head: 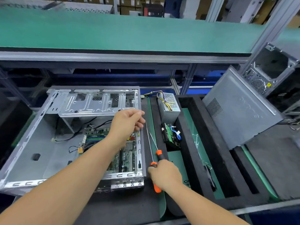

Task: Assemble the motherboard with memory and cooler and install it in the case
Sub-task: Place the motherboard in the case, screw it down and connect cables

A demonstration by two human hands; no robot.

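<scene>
An open grey computer case (pixel 40 140) lies on its side at the left. The green motherboard (pixel 128 153) sits inside it at the right, partly hidden by my left arm. My left hand (pixel 128 122) hovers over the case's right edge with fingers curled, pinching the tip of a long screwdriver shaft (pixel 148 140). My right hand (pixel 164 173) grips the orange handle (pixel 157 189) of that screwdriver just right of the case. A second orange-handled screwdriver (pixel 159 154) lies alongside it on the mat. No cooler is visible.
A grey power supply (pixel 169 108) with coloured wires and a hard drive (pixel 170 137) with a blue cable sit in black foam slots at the right. A grey case side panel (pixel 240 111) leans at the far right beside another case (pixel 272 69). A green shelf (pixel 113 33) runs overhead.
</scene>
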